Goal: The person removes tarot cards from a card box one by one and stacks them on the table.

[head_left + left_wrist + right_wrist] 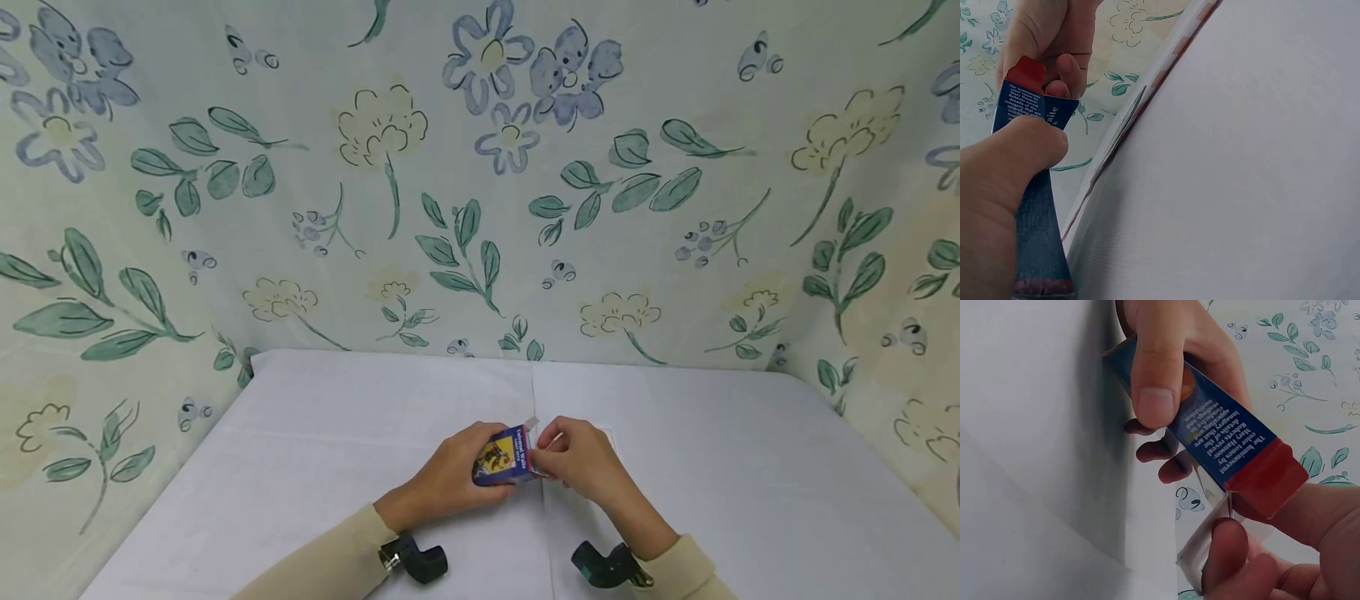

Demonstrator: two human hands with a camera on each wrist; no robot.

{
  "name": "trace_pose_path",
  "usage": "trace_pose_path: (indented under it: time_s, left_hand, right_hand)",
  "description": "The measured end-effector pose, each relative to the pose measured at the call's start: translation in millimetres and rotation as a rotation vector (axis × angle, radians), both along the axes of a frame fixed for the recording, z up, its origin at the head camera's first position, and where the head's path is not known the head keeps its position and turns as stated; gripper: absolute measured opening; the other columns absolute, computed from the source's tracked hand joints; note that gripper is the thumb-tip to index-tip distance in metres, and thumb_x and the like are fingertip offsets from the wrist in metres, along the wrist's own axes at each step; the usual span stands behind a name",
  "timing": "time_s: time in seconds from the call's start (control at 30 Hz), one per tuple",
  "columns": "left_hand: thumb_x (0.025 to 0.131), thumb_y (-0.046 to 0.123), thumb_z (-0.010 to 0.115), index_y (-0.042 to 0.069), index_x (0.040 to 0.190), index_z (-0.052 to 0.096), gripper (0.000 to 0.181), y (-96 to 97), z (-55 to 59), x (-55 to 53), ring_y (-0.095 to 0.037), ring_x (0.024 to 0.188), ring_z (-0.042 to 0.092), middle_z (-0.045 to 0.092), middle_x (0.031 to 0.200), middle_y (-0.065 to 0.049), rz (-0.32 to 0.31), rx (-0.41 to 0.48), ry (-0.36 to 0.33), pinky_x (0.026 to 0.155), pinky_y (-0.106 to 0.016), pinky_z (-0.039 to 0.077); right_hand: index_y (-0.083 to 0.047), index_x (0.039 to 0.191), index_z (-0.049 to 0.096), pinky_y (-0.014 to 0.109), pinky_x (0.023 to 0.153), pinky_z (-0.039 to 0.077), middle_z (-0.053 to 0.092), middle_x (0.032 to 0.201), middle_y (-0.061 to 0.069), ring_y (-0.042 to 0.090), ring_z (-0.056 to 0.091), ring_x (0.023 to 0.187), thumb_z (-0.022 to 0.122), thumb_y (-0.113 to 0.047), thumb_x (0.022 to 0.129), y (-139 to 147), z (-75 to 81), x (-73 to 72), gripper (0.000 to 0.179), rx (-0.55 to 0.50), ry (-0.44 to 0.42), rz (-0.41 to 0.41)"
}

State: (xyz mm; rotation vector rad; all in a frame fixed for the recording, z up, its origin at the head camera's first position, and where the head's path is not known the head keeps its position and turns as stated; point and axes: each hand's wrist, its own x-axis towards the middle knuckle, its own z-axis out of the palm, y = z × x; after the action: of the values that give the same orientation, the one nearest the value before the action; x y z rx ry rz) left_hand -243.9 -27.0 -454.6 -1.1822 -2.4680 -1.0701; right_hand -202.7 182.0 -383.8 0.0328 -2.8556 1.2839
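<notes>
In the head view my left hand grips a blue tarot deck box with a yellow picture panel and "Universal Waite" lettering. Its thumb lies along the printed narrow side. The box's end is open, and a red side flap sticks out there. At that end, my right hand pinches the white-lined end flap between thumb and fingers. How full the box is cannot be seen.
A white cloth with a crease covers the table. Behind my right hand shows the corner of a pale, flat rectangular thing. Floral fabric hangs at the back and both sides.
</notes>
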Motion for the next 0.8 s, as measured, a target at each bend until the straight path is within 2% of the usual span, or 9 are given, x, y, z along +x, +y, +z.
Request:
trace_pose_path:
  time_s: [0.37,0.8]
  left_hand:
    - [0.08,0.05,0.074,0.017,0.138,0.042,0.074,-0.4,-0.4,-0.2,-0.004,0.096,0.052,0.055,0.117,0.006,0.009,-0.012,-0.012,0.081,-0.022,0.047]
    - [0.08,0.051,0.073,0.018,0.139,0.041,0.075,-0.3,-0.4,0.1,-0.004,0.096,0.052,0.055,0.118,0.006,0.02,-0.029,-0.018,0.081,-0.022,0.047]
  right_hand:
    - [-0.008,0.091,0.064,0.029,0.051,0.048,0.062,0.063,0.001,0.017,0.055,0.052,0.077,-0.022,0.081,3,-2.1,-3.9,0.022,-0.018,-0.05,-0.01]
    - [-0.006,0.089,0.067,0.032,0.053,0.05,0.061,0.063,0.003,0.019,0.055,0.053,0.075,-0.017,0.082,11,8.4,-1.2,0.015,-0.028,-0.036,-0.043]
